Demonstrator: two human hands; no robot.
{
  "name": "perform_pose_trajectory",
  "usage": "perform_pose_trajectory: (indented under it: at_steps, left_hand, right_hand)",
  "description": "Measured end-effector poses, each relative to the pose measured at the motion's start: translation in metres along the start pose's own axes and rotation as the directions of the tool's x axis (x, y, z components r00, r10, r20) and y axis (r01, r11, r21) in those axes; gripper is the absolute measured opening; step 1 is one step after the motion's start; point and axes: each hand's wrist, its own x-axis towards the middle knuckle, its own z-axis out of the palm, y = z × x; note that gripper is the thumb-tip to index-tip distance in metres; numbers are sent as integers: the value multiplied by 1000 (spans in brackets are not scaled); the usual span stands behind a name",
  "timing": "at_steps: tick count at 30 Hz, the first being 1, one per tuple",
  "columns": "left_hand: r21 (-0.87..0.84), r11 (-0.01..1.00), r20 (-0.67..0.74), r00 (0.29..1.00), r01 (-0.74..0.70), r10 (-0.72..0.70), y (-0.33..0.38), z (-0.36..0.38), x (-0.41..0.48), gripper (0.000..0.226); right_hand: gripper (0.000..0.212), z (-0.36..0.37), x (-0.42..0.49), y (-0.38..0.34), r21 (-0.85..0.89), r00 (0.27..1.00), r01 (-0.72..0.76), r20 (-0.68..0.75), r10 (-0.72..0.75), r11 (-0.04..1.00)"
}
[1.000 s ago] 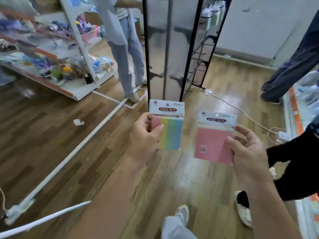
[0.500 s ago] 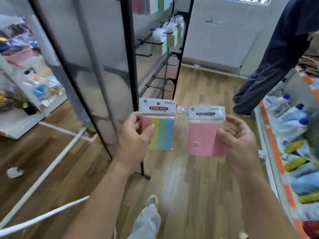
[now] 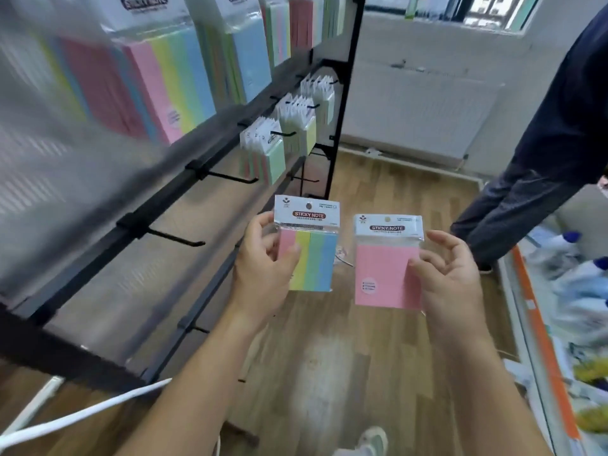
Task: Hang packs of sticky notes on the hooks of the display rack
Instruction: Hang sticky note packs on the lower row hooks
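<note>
Hooks (image 3: 177,237) stand bare on the display rack (image 3: 347,93) at the left, black prongs jutting out below rows of packs already hung. The left hand (image 3: 263,268) pinches a striped sticky-note pack (image 3: 316,258) by its left edge, thumb on the front. The right hand (image 3: 450,274) holds a pink sticky-note pack (image 3: 385,268) at its right edge, thumb on the face. Both packs look light, with a stiff pad, a slick plastic sleeve and a bendable header card. A grip low on the pad should keep the hang hole free. Open floor lies between the rack and a bystander (image 3: 543,153) at the right.
</note>
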Motion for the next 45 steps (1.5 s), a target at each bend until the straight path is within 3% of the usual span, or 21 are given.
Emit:
perform_pose_trajectory:
  at_steps: [7,10,17,25,31,37,41,45]
  left_hand:
    - [80,997,-271,962,10,12,-1,76,94,48]
    - [114,992,-339,941,48,-7,3,102,126,59]
    - [237,950,-425,901,203,-86,-9,125,182,49]
    - [246,934,-490,864,259,-111,-27,126,235,52]
    - [192,933,-595,792,305,-136,-34,132,248,48]
    - [196,899,-629,753,391,-191,-24,143,248,39]
    - [182,869,-726,659,460,-197,-24,153,246,40]
    - [160,857,-757,619,489,-212,-16,163,244,41]
  right_hand:
    - [42,1,169,6,-25,964,-16,264,22,1000]
    - [46,11,229,3,-73,907,-28,418,56,997]
    - [44,62,322,9,-154,755,-7,647,106,988]
    - [46,128,391,25,-259,674,9,716,185,966]
    - [44,150,418,44,-319,611,40,757,230,947]
    - [34,165,426,51,-298,482,7,837,258,954]
    - [45,167,428,58,-319,377,40,882,281,947]
    - [39,169,432,53,-305,314,33,907,280,952]
